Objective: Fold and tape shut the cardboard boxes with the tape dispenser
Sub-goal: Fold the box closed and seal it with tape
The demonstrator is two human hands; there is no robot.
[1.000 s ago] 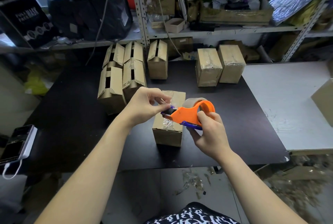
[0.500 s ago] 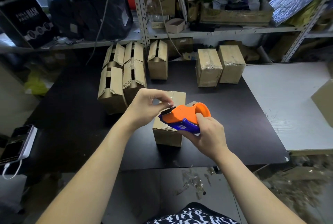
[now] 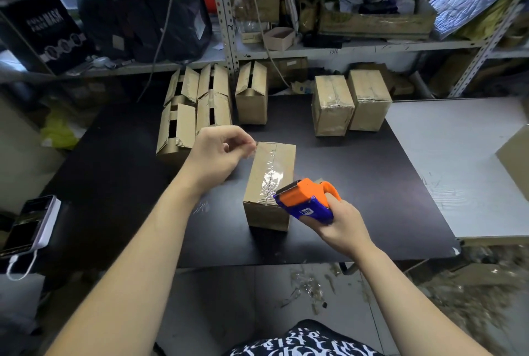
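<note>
Packing stockroom (cluttered): metal shelving (image 3: pixel 226 11) behind, 2 taped boxes (image 3: pixel 332 105) on a black table (image 3: pixel 360 183).

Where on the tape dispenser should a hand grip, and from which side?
Grip the dispenser at its rear, round the blue body and orange loop, from behind, as the right hand does: its cutting edge faces forward, towards the box.

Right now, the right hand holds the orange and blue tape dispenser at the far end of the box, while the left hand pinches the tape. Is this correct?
Not quite. The head view shows the tape dispenser in the right hand at the near end of the box, not the far end. The left hand does pinch the tape, at the far end.
</note>
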